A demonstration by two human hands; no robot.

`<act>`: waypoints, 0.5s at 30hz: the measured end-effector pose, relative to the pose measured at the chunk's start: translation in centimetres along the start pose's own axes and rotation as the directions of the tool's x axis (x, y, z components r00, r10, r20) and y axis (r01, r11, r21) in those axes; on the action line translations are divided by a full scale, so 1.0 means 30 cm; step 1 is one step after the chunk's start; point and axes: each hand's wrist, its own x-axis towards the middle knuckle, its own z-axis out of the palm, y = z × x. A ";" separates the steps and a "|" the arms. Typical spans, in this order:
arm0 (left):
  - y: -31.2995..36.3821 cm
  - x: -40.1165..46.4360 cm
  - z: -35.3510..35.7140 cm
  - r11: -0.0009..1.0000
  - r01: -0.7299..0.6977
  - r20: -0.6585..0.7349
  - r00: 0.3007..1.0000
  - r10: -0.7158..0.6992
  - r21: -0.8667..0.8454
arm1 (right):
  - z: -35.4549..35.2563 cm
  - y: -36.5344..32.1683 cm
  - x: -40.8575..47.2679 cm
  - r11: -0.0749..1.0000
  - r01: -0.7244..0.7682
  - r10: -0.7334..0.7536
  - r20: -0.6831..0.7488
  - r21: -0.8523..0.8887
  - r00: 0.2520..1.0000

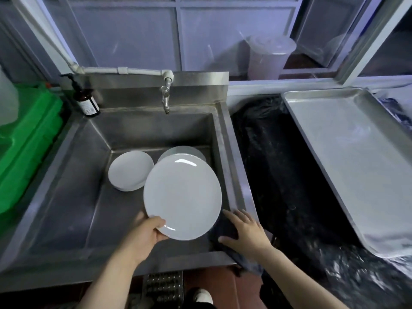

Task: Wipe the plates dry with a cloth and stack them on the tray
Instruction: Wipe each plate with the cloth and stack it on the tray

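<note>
Head view: nearest, the left hand [147, 233] grips a white plate [182, 197] by its near rim, thumb on top and fingers curled under, holding it tilted above the sink [66, 175]. Just beside it, the right hand [247, 233] rests with fingers spread and straight on a dark cloth [225, 230] draped over the sink's front right corner; it does not yet grip the cloth. Farther in, two stacks wait on the sink floor: small plates [130, 170] to the left and a larger stack [181, 151] partly hidden behind the held plate. Beyond them the tap [165, 101] hangs over the basin, with a brown pump bottle [85, 101] at the back left corner. To the right, across black plastic sheeting [278, 163], the metal tray [347, 157] lies bare.

The step in hand looks like the very first one: a plate is lifted, wiping not begun. Next, the right hand needs to gather the cloth and bring it to the plate's face, then its underside, before the long carry to the tray.
</note>
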 end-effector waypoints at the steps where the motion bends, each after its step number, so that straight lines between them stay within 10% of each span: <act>1: -0.007 0.004 0.004 1.000 -0.003 -0.029 1.000 0.003 0.029 | 0.024 -0.001 -0.006 0.997 0.005 -0.004 0.006 -0.083 1.000; 9: -0.014 0.020 0.003 0.961 -0.155 -0.005 0.987 0.160 0.227 | 0.059 -0.022 -0.032 0.974 -0.051 0.026 -0.112 -0.221 0.993; 15: 0.053 0.025 -0.052 0.940 -0.257 0.111 0.965 0.237 0.223 | 0.009 -0.051 -0.032 0.997 -0.080 0.074 -0.228 -0.017 0.971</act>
